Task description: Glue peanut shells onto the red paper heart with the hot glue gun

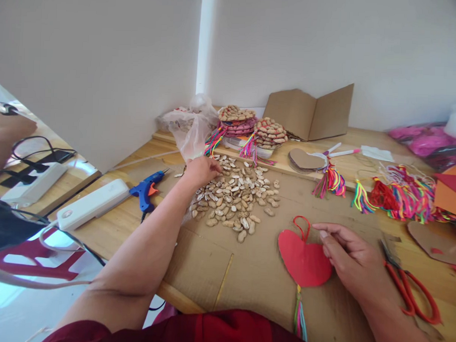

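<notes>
The left hand [202, 171] reaches out to the pile of peanut shells [236, 196] spread on the cardboard sheet at about 12 o'clock from the person, its fingers [216, 165] curled down onto the shells at the pile's 10 o'clock edge; whether they have pinched one up cannot be told. The right hand [354, 255] rests at 3 o'clock of a red paper heart [303, 258], fingers loosely bent and touching the heart's right edge, pressing rather than gripping it. The heart lies flat on the cardboard at 5 o'clock of the shells, a red loop at its top and a multicoloured tassel [300, 315] hanging at 6 o'clock. Red-handled scissors [411, 287] lie just beside the right hand at 3 o'clock. A blue glue gun [147, 188] lies on the table [114, 227] at 9 o'clock of the shells, next to a white power strip [94, 203].
</notes>
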